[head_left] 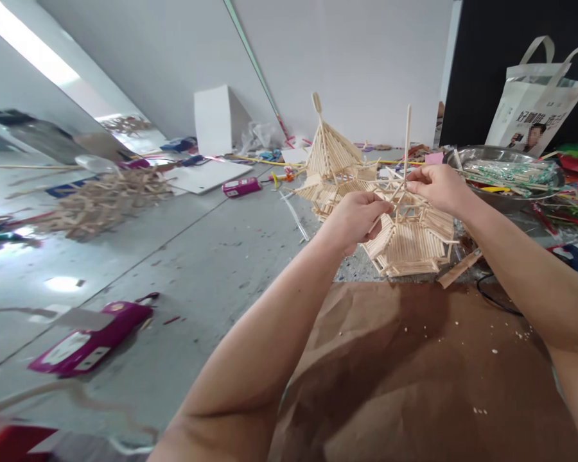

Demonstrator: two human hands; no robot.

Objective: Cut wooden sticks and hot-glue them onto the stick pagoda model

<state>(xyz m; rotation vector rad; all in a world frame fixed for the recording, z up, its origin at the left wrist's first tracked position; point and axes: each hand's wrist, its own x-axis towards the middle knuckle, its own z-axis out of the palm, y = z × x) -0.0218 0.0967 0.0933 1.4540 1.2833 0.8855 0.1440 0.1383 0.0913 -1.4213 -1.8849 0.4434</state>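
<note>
A model built of thin wooden sticks [409,247] stands past the far edge of the brown paper, with slatted sloping roofs. Behind it to the left rises a pointed stick roof [331,154]. One upright stick [408,138] stands over the nearer part. My left hand [359,218] is at the left of this part, its fingers closed, and what they hold is too small to name. On the other side, my right hand [436,186] pinches near the foot of the upright stick.
Brown paper [414,372] with small white crumbs lies in front. A metal bowl [505,154] of wrapped sticks and a white bag [527,109] are at the right. Purple power strips [94,337] and a heap of sticks [106,199] lie left.
</note>
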